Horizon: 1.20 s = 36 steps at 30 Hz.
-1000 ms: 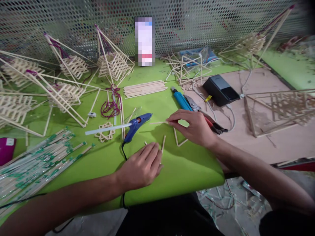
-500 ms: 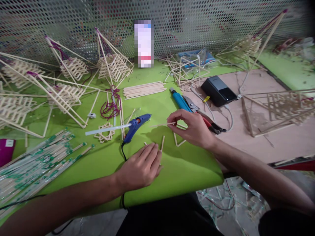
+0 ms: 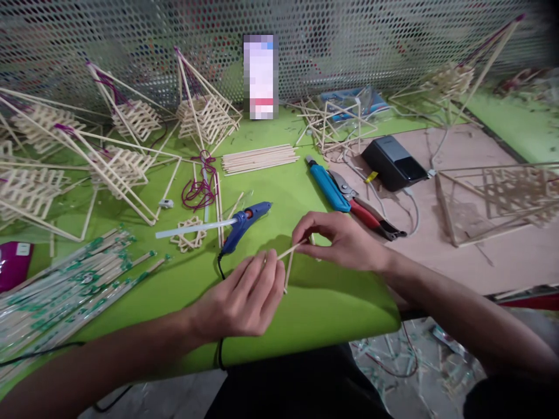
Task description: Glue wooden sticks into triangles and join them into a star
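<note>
My right hand (image 3: 343,241) pinches one end of a short wooden stick (image 3: 286,252) between thumb and fingertips. The stick's other end runs in behind the fingers of my left hand (image 3: 244,297), which are pressed together, closed on it, with the thumb hidden. Below it, a second short stick (image 3: 287,273) slants down toward the table. Part of a small stick frame shows under my right hand. Just beyond my left hand lies a blue hot glue gun (image 3: 247,227) with a clear glue stick in its back. A small star-shaped stick piece (image 3: 188,234) lies left of it.
Long sticks (image 3: 259,159) lie in a row behind. A teal cutter (image 3: 327,183), red-handled pruning shears (image 3: 367,209) and a black power bank (image 3: 395,163) are at right. Stick pyramids (image 3: 205,116) stand at the back left; wrapped chopsticks (image 3: 82,279) lie in front. A phone (image 3: 261,75) leans upright.
My right hand has come nearer and lower with its stick, whose free end now meets my left fingers. My left hand has shifted slightly left and turned.
</note>
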Each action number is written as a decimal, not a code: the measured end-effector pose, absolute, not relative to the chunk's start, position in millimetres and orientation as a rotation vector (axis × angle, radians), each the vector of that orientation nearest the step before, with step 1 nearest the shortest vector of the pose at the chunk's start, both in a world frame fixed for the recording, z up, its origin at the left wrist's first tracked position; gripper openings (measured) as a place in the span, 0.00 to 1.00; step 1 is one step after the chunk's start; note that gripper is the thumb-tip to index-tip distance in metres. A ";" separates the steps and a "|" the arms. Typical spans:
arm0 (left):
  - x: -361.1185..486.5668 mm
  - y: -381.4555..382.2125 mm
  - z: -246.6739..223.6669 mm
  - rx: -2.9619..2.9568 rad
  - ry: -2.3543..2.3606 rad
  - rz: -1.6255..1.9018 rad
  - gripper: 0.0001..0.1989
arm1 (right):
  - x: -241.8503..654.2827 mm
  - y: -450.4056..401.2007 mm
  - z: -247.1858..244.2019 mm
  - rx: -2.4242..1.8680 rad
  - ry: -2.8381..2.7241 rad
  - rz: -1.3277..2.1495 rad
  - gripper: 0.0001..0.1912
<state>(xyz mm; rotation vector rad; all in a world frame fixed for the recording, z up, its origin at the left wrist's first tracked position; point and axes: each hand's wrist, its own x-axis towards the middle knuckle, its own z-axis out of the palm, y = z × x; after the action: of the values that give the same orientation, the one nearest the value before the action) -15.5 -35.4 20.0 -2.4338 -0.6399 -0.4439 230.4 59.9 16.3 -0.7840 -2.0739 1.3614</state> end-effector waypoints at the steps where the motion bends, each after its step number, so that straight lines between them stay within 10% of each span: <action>1: -16.1 -35.9 21.2 -2.435 -0.623 -0.442 0.14 | 229.9 59.3 17.3 -0.773 -2.065 1.424 0.07; 7: -15.3 -39.9 21.2 -2.406 -0.567 -0.436 0.14 | 231.0 69.0 20.7 -0.689 -2.046 1.519 0.09; 17: -10.9 -48.5 4.3 -2.482 -0.590 -0.493 0.15 | 167.5 150.6 26.6 -0.734 -2.443 0.661 0.05; 23: -7.9 -52.8 3.5 -2.488 -0.681 -0.481 0.14 | 118.8 199.3 13.0 -0.515 -2.797 0.767 0.19; 36: -6.8 -54.0 2.6 -2.455 -0.668 -0.525 0.13 | 96.8 205.8 10.8 -0.372 -2.966 0.771 0.08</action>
<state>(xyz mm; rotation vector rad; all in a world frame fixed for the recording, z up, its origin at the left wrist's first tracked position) -6.8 -54.0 2.6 -2.4548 -0.6679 -0.5246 96.8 205.8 10.8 -0.3718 -2.9656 0.7714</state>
